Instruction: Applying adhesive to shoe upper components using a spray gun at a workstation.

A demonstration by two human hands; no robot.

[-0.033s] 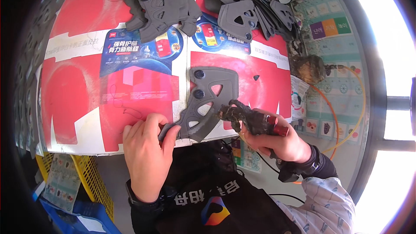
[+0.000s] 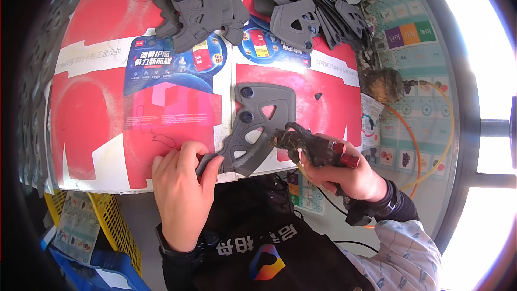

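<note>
A flat grey foam-like piece (image 2: 280, 102) with several cut-out holes and two dark round spots lies on the table near its front edge. My left hand (image 2: 186, 183) pinches the narrow lower-left end of this piece between thumb and fingers. In my right hand (image 2: 344, 178) is a dark, crusted spray gun (image 2: 312, 148) with red knobs at its back. Its nozzle points left, just over the piece's lower right side. Whether the nozzle touches the piece cannot be told. The trigger fingers are partly hidden behind the gun.
Stacks of similar grey pieces (image 2: 196, 8) and a second fanned pile (image 2: 309, 19) lie at the back. Red printed card (image 2: 89, 124) covers the table. A yellow hose (image 2: 451, 124) and an orange hose (image 2: 413, 129) hang at right. A yellow basket (image 2: 116, 226) stands lower left.
</note>
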